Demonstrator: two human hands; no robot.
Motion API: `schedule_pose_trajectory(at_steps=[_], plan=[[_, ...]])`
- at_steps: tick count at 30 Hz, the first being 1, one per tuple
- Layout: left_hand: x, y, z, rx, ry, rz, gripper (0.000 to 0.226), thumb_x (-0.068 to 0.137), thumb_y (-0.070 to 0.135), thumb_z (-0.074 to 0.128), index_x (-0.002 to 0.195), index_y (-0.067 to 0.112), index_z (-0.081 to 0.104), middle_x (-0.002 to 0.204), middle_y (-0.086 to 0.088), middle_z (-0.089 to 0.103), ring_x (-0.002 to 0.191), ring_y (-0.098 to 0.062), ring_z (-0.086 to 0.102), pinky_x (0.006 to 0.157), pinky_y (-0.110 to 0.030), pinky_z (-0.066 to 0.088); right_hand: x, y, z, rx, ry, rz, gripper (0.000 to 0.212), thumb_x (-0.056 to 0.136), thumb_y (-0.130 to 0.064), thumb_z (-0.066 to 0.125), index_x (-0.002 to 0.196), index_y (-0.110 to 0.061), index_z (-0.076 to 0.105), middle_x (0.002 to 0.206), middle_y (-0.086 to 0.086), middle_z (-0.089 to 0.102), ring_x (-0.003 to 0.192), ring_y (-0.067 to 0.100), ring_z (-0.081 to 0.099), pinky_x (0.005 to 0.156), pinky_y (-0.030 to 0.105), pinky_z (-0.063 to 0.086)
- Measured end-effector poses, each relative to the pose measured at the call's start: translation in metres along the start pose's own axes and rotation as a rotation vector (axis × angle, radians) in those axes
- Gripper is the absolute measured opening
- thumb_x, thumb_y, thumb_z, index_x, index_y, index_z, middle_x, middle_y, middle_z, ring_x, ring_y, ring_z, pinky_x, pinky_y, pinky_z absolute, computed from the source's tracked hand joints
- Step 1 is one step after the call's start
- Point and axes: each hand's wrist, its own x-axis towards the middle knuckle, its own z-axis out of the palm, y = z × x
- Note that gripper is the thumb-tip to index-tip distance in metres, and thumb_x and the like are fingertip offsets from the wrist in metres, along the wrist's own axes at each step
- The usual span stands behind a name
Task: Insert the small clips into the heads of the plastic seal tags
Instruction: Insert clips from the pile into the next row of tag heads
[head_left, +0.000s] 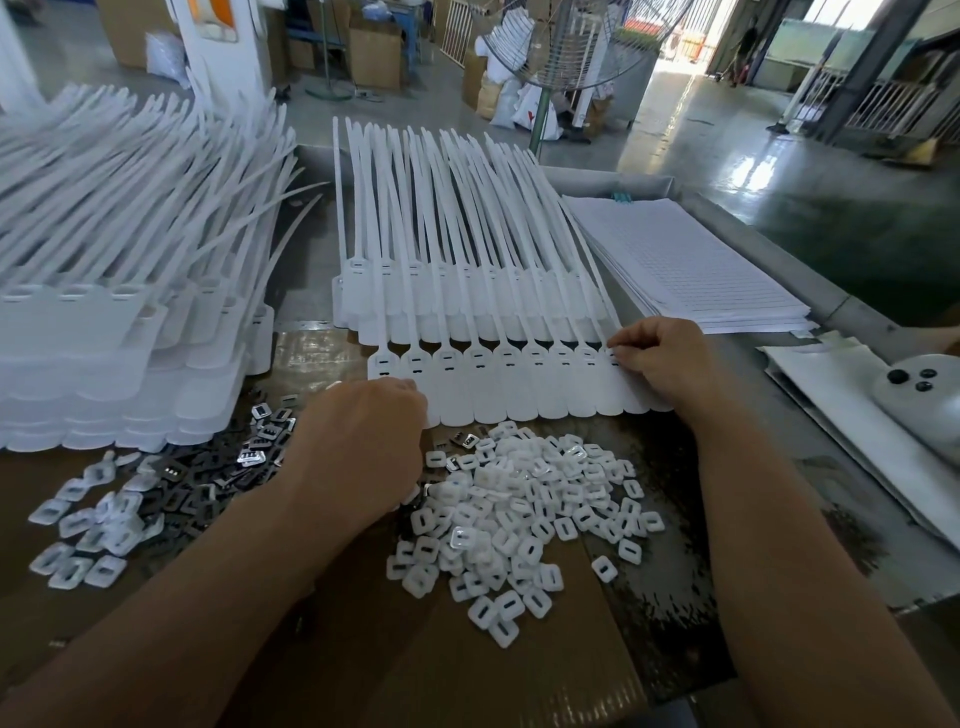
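Left hand (363, 441) curled, knuckles up, at the left end of the row of seal tags (519, 389) — contents, can't tell. Clips (519, 514) heaped just below. Right hand (670, 364) — fingertips pinching the rightmost head.

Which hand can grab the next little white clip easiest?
Probably the left hand: it sits at the edge of the white clip pile, while the right hand pinches the rightmost tag head.

No writing can be read from where I work; the ruled sheets (691, 260) beside my seal tags (519, 397) show only fine lines.
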Motion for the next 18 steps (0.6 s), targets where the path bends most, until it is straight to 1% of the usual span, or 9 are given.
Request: schedule_pose_trajectory(at_steps=[1, 2, 5, 8, 10, 12, 14, 18], plan=[[0.0006, -0.0008, 0.0026, -0.009, 0.000, 0.009, 0.030, 0.084, 0.008, 0.044, 0.107, 0.017, 0.060, 0.106, 0.005, 0.063, 0.091, -0.013, 0.061, 0.077, -0.022, 0.048, 0.0008, 0.0003, 0.0003, -0.002, 0.005, 0.004, 0.010, 0.083, -0.002, 0.063, 0.084, -0.012, 0.066, 0.072, -0.010, 0.058, 0.069, 0.001, 0.051, 0.067, 0.016, 0.039], [0.0020, -0.0043, 0.0081, -0.004, 0.036, 0.028, 0.031, 0.084, 0.007, 0.044, 0.108, 0.017, 0.060, 0.107, 0.005, 0.063, 0.092, -0.013, 0.061, 0.078, -0.023, 0.048, 0.0014, 0.0003, 0.0006, -0.005, 0.010, 0.008, 0.011, 0.082, -0.003, 0.064, 0.082, -0.013, 0.067, 0.072, -0.009, 0.059, 0.070, 0.001, 0.051, 0.069, 0.018, 0.039], [0.0027, -0.0047, 0.0096, 0.007, 0.039, 0.049, 0.032, 0.084, 0.008, 0.043, 0.109, 0.017, 0.060, 0.109, 0.005, 0.062, 0.093, -0.012, 0.060, 0.079, -0.022, 0.048, 0.0033, 0.0002, 0.0009, -0.010, 0.037, 0.021, 0.015, 0.081, -0.004, 0.067, 0.075, -0.018, 0.068, 0.073, -0.011, 0.059, 0.071, 0.000, 0.052, 0.073, 0.020, 0.041], [0.0023, -0.0038, 0.0093, 0.005, 0.059, 0.047, 0.030, 0.083, 0.007, 0.043, 0.106, 0.017, 0.060, 0.103, 0.006, 0.062, 0.087, -0.011, 0.060, 0.073, -0.021, 0.047, 0.0035, -0.0004, -0.0002, -0.021, 0.041, 0.032, 0.021, 0.079, -0.007, 0.069, 0.069, -0.026, 0.066, 0.074, -0.013, 0.061, 0.074, 0.001, 0.054, 0.077, 0.021, 0.042], [0.0020, -0.0033, 0.0095, 0.009, 0.060, 0.042, 0.029, 0.081, 0.006, 0.043, 0.102, 0.017, 0.060, 0.100, 0.006, 0.062, 0.084, -0.012, 0.060, 0.068, -0.020, 0.045, 0.0042, -0.0005, -0.0015, -0.008, 0.034, 0.037, 0.026, 0.078, -0.006, 0.070, 0.066, -0.029, 0.065, 0.075, -0.012, 0.062, 0.076, 0.004, 0.057, 0.079, 0.023, 0.044], [0.0023, -0.0012, 0.0087, 0.012, 0.038, 0.026, 0.029, 0.081, 0.006, 0.043, 0.101, 0.017, 0.060, 0.100, 0.006, 0.062, 0.085, -0.013, 0.059, 0.065, -0.019, 0.041, 0.0050, -0.0014, -0.0023, 0.013, 0.027, 0.047, 0.027, 0.076, -0.004, 0.071, 0.068, -0.029, 0.064, 0.077, -0.009, 0.064, 0.079, 0.008, 0.059, 0.080, 0.024, 0.045], [0.0017, -0.0020, 0.0098, 0.016, 0.057, 0.032, 0.030, 0.081, 0.007, 0.043, 0.104, 0.018, 0.060, 0.102, 0.006, 0.062, 0.086, -0.012, 0.060, 0.065, -0.018, 0.039, 0.0052, -0.0013, -0.0024, 0.029, 0.019, 0.049, 0.027, 0.075, -0.002, 0.071, 0.070, -0.028, 0.064, 0.080, -0.006, 0.065, 0.083, 0.011, 0.060, 0.084, 0.025, 0.045], [0.0014, -0.0028, 0.0103, 0.003, 0.068, 0.031, 0.032, 0.082, 0.006, 0.041, 0.104, 0.017, 0.060, 0.103, 0.006, 0.063, 0.083, -0.011, 0.059, 0.065, -0.019, 0.042, 0.0030, 0.0010, -0.0060, 0.070, -0.007, 0.046, 0.024, 0.078, -0.005, 0.069, 0.073, -0.029, 0.066, 0.084, -0.009, 0.065, 0.087, 0.009, 0.059, 0.088, 0.028, 0.046]])
